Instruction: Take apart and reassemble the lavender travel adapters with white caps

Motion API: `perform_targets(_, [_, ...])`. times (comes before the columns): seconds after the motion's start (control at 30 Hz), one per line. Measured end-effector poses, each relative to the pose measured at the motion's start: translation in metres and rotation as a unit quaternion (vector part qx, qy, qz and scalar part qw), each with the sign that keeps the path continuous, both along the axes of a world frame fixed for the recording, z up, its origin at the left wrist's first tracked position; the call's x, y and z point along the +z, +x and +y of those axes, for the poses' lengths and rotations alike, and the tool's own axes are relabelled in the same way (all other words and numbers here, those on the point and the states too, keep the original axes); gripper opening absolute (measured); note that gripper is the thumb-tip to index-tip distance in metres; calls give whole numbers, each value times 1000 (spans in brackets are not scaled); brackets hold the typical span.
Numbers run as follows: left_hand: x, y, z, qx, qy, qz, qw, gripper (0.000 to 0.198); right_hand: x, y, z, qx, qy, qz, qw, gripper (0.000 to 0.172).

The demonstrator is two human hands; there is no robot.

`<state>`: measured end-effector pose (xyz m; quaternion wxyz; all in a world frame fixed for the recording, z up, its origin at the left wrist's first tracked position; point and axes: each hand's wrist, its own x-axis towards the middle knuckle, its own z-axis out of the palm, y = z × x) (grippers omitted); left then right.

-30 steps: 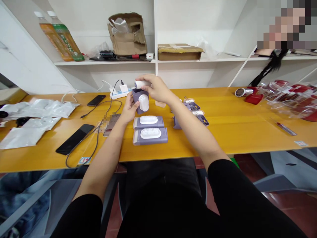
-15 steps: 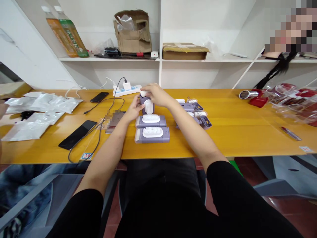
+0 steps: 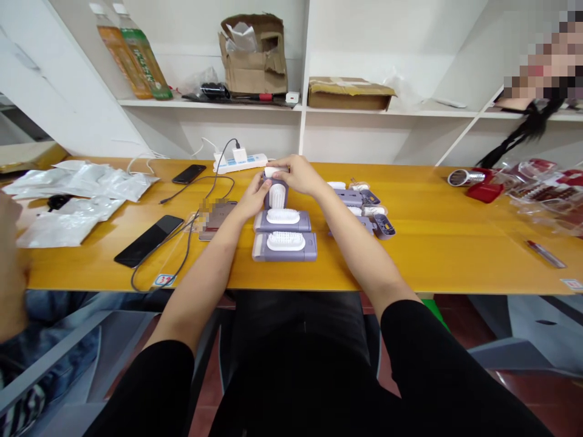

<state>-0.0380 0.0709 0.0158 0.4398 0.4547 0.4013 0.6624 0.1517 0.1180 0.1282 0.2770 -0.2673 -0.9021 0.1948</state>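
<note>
Purple brush case (image 3: 278,196) held roughly upright, white piece (image 3: 272,172) at top.
Left hand (image 3: 253,199) grips case side; right hand (image 3: 296,174) pinches white piece. Case just behind two flat-lying brush units (image 3: 285,241) on worktop (image 3: 432,243); can't tell if touching down.

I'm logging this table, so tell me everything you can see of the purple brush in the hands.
The purple brush looks plastic and is held roughly upright behind two similar brushes, its white ribbed pad facing the camera. The left hand grips its side; the right hand holds a white piece at its partly hidden top.
</note>
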Motion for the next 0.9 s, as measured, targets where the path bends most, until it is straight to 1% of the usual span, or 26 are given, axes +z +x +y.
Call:
perform_targets(0.07, [2,1,-2,4,8,-3,1000,48,-1,0,1,-1,-14,13,1000,44])
perform_targets(0.17, [4,1,-3,-2,22,3,1000,42,-6,1,4,16,-35,43,998,41])
perform_targets(0.23, [3,1,-2,-8,31,15,999,43,-10,2,8,27,-48,66,996,39])
perform_targets(0.33, [2,2,0,-13,45,17,999,46,-11,4,13,22,-74,90,993,37])
perform_targets(0.47, [0,4,2,-16,42,-12,999,46,-8,3,16,22,-142,110,983,41])
perform_targets(0.57, [-4,1,4,-13,57,10,998,53,-5,2,16,25,-171,115,978,39])
perform_targets(0.7, [-11,-7,12,-13,97,114,989,74,-3,2,14,30,-166,108,980,36])
perform_targets(0.77, [-14,-10,16,-9,105,150,983,78,-1,2,13,28,-159,97,982,35])
perform_targets(0.83, [-16,-12,18,-5,103,165,981,81,0,2,12,26,-150,87,985,34])
perform_targets(0.9, [-17,-11,18,1,98,158,983,83,0,2,12,25,-139,80,987,33])
